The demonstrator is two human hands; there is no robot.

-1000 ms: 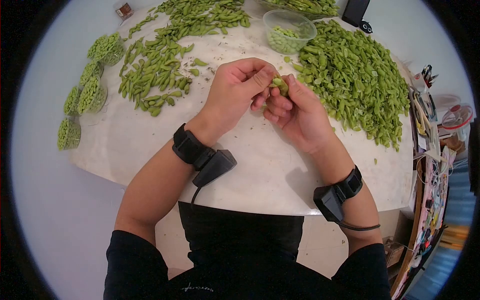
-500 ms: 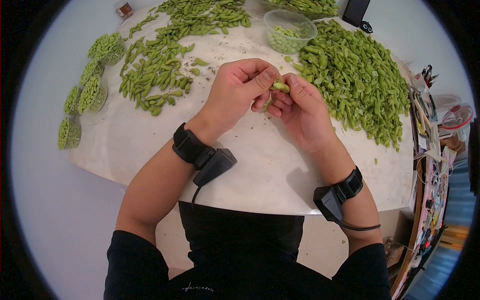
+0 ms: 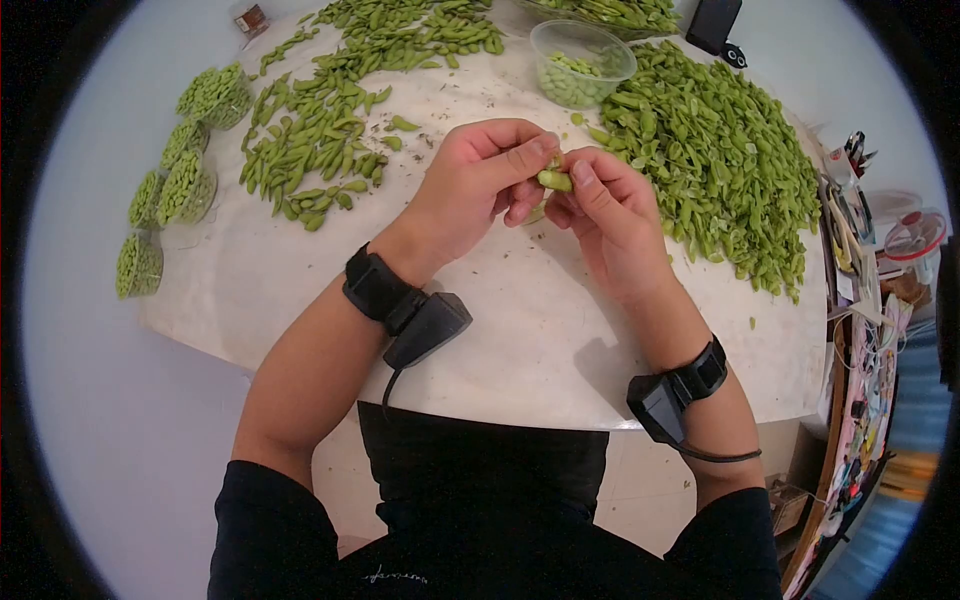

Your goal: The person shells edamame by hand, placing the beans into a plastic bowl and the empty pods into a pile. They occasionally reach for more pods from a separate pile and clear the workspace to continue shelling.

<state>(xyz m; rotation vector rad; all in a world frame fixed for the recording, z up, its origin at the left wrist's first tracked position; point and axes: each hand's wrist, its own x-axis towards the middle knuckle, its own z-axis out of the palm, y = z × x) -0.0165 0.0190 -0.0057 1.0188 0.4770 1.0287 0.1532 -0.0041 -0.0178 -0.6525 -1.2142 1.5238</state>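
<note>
A green edamame pod [image 3: 554, 181] is pinched between my two hands above the middle of the table. My left hand [image 3: 490, 175] grips one end with thumb and fingers, while my right hand [image 3: 610, 200] holds the other end near its thumb tip. Beyond the hands stands a clear plastic bowl [image 3: 540, 62] with shelled beans [image 3: 574, 85] in it. Whole edamame pods [image 3: 310, 150] lie scattered to the left of my left hand. On the right, close to my right hand, rises a big heap of opened pods [image 3: 710, 160].
Several clear containers of shelled beans [image 3: 185, 190] line the table's left edge. More pods fill a basket [image 3: 610, 14] at the back, near a dark upright device [image 3: 712, 25]. A cluttered shelf [image 3: 860, 300] runs along the right side. Straps with black boxes circle both wrists.
The pod has turned slightly and shifted a little down and left between my fingers. My right thumb has moved slightly left along with it. My left hand is almost unmoved.
</note>
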